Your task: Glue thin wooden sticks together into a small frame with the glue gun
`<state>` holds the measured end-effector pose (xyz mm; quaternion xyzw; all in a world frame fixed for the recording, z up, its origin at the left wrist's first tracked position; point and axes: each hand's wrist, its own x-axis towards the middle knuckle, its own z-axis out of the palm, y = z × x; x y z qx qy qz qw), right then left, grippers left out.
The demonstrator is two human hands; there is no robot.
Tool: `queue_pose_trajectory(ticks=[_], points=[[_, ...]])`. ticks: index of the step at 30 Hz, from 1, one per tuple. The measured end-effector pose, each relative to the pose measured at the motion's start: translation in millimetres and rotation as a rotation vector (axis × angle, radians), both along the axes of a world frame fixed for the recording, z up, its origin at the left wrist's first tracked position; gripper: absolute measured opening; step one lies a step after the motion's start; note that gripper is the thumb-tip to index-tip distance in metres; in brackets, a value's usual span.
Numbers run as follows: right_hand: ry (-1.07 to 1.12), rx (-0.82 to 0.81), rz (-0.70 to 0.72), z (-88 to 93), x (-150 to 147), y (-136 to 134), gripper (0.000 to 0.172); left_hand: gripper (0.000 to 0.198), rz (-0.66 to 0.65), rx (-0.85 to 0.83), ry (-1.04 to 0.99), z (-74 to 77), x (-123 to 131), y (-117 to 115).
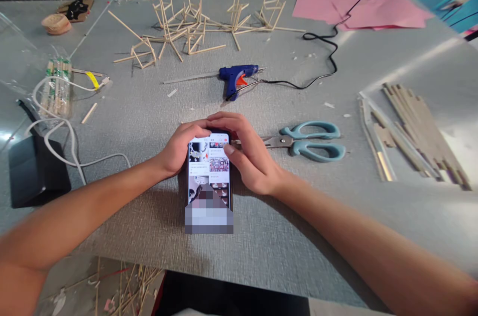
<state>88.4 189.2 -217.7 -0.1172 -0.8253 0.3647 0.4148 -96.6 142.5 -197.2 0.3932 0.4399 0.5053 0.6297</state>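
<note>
A smartphone (199, 169) with a lit screen of small pictures and text is in front of me; its lower part is blurred out. My left hand (181, 149) grips its upper left edge, the thumb lying across the top. Around the upper right side curls my right hand (248, 154), its thumb at the screen's edge and its fingers over the top. Whether the phone rests on the table or is lifted, I cannot tell. Scissors with light blue handles (317, 140) lie just right of my right hand, their blade tips hidden by it. Beyond the phone lies a blue glue gun (235, 79).
Frames of thin wooden sticks (182, 27) stand at the back of the grey table (149, 221). Pink paper (324, 4) lies back right, flat strips (421, 131) at right. On the left are a white cable (74, 149), a dark box (39, 171) and bagged sticks (56, 86).
</note>
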Motion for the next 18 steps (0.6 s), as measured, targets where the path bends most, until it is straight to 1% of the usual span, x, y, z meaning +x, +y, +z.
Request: queue_pose_trajectory(ticks=[9, 11, 13, 16, 17, 18], points=[[0.001, -0.021, 0.010, -0.4, 0.3, 0.0, 0.039, 0.027, -0.003, -0.001, 0.021, -0.2, -1.0, 0.9], [0.005, -0.005, 0.014, 0.3, -0.1, 0.1, 0.040, 0.028, -0.005, -0.006, 0.025, -0.3, -0.9, 0.7], [0.007, 0.034, 0.023, 1.0, -0.9, 0.2, 0.045, 0.028, 0.005, -0.003, 0.030, -0.6, -0.6, 0.4], [-0.008, 0.093, 0.014, 1.1, -2.6, 0.3, 0.063, 0.026, 0.027, 0.010, 0.026, -1.4, -0.3, 0.3], [-0.012, 0.100, 0.003, 1.0, -3.1, 0.3, 0.065, 0.026, 0.031, 0.015, 0.019, -1.5, -0.2, 0.3], [-0.012, 0.099, -0.010, 0.8, -3.7, 0.2, 0.063, 0.026, 0.026, 0.018, 0.009, -1.5, -0.2, 0.5]])
